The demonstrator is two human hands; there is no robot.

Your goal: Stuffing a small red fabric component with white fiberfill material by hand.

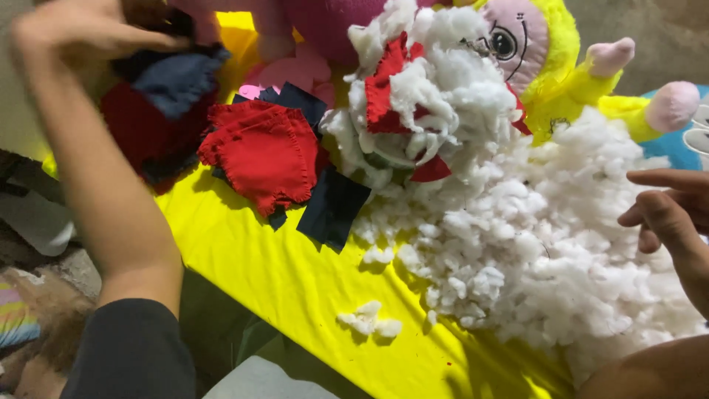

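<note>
Yellow cloth (295,281) covers the surface, stuffing (546,251) heaped at right. At upper left your left hand (74,29) pinches a dark blue patch (173,77), fingers closed; lift it slowly so it clears the red patch (262,151). Your right hand (668,207) hovers at right, fingers loosely curled, empty.

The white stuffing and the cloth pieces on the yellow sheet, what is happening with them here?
A person works over a yellow sheet with bare hands. The left hand is raised at the top left, touching dark blue cloth. The right hand hovers, fingers loose, at the edge of a big pile of white stuffing. Red cloth pieces and dark blue ones lie beside the pile, and a yellow and pink plush toy lies behind it.
</note>
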